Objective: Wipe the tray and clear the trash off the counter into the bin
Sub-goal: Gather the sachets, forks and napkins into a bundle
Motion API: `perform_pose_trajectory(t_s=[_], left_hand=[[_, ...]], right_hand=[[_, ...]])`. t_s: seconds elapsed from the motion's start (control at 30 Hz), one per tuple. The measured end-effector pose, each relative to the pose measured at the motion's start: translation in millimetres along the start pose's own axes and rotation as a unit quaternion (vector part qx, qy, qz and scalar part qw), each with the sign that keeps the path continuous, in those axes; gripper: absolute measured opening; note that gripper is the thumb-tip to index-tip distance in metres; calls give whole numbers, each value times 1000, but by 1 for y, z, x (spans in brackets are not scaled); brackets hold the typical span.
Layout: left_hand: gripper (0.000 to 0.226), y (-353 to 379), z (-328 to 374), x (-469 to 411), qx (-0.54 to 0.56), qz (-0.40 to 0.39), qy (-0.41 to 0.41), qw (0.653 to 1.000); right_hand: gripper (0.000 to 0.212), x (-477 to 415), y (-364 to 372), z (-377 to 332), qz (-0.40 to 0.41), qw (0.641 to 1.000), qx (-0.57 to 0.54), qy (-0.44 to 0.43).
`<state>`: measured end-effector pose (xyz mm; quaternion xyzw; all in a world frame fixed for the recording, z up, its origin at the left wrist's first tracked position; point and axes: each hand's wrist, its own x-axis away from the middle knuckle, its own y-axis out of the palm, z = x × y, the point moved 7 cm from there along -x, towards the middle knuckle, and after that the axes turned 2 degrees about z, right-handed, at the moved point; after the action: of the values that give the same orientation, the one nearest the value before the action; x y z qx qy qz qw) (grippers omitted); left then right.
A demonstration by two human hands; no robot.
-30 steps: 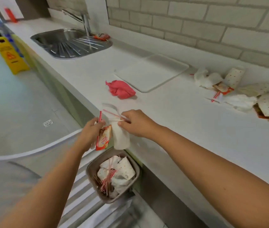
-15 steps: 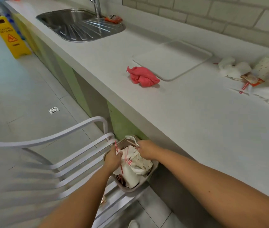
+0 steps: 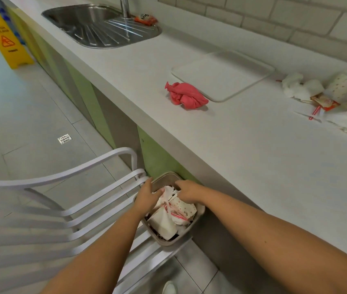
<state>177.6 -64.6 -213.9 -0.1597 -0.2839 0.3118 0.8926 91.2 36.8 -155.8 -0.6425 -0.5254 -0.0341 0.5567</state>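
The small brown bin (image 3: 198, 217) stands on the floor under the counter edge, stuffed with paper wrappers, napkins and red-striped straws (image 3: 168, 217). Both my hands are down at its top. My left hand (image 3: 147, 195) rests with straight fingers on the trash at the bin's left rim. My right hand (image 3: 187, 190) lies palm down on the wrappers at the far side, its fingertips partly hidden by paper. The white tray (image 3: 223, 74) lies flat on the counter with a crumpled red cloth (image 3: 186, 95) at its near left corner.
More trash (image 3: 316, 92) of napkins, wrappers, a sauce packet and straws lies on the counter at the right. A white slatted chair (image 3: 83, 187) stands left of the bin. A steel sink (image 3: 96, 22), an orange packet (image 3: 146, 19) and a yellow floor sign (image 3: 5, 39) are farther left.
My hands carried the napkin, sauce packet, straws and plastic fork from the counter edge down into the bin. The fingers have since loosened over the pile.
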Motion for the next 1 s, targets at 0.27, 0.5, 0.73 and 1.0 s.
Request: perform_pose_trajectory(t_s=[0.27, 0.5, 0.73, 1.0], left_hand=[[8, -25, 96, 5, 51, 115, 161, 979], [11, -21, 199, 30, 97, 125, 296, 942], [8, 39, 276, 39, 88, 30, 364, 927], [14, 132, 339, 38, -5, -36, 408, 912]], right_hand=[[33, 26, -36, -14, -14, 998, -54, -32], [24, 66, -107, -5, 93, 993, -58, -54], [23, 104, -166, 65, 229, 969, -95, 2], [23, 128, -208, 165, 293, 950, -79, 73]])
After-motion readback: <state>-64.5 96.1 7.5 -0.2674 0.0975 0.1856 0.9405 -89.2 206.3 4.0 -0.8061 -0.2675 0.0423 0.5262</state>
